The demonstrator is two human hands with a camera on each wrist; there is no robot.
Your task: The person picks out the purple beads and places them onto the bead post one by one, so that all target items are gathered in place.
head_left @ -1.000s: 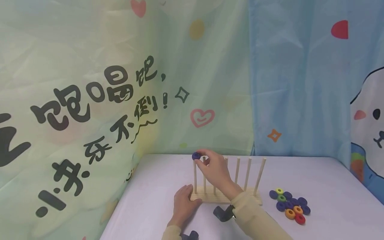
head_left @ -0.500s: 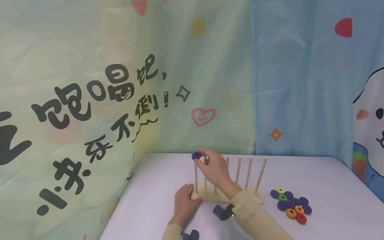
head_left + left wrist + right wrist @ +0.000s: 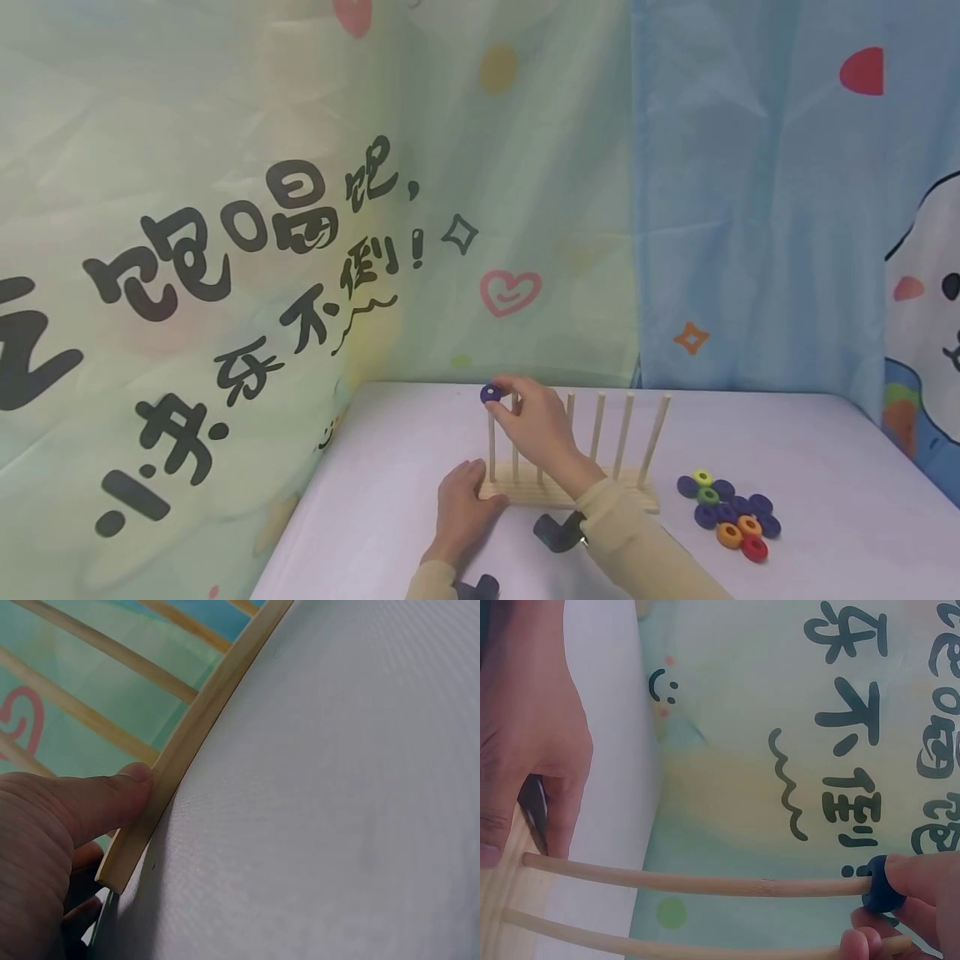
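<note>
My right hand [image 3: 542,427] pinches a dark blue ring [image 3: 485,397] between thumb and fingers at the top of the leftmost peg [image 3: 492,446]. A pale spot, the peg's tip, shows in the ring's hole. In the right wrist view the ring [image 3: 885,885] sits around the peg's end. My left hand [image 3: 463,510] holds the left end of the wooden base [image 3: 551,497], which carries a row of upright pegs. Seen from the left wrist, the thumb [image 3: 112,799] presses the front edge of the base [image 3: 184,746], while the other fingers are partly hidden behind it.
On the table [image 3: 390,442], right of the rack, lies a cluster of loose rings: several dark blue, a yellow ring [image 3: 702,478], a green ring [image 3: 708,497], two orange and a red ring [image 3: 754,548]. A printed curtain [image 3: 525,208] hangs behind the table.
The blue ring has tilted and dropped slightly at the peg's top, and the peg tip now shows in its hole. The left hand stays on the base. The head view has shifted slightly.
</note>
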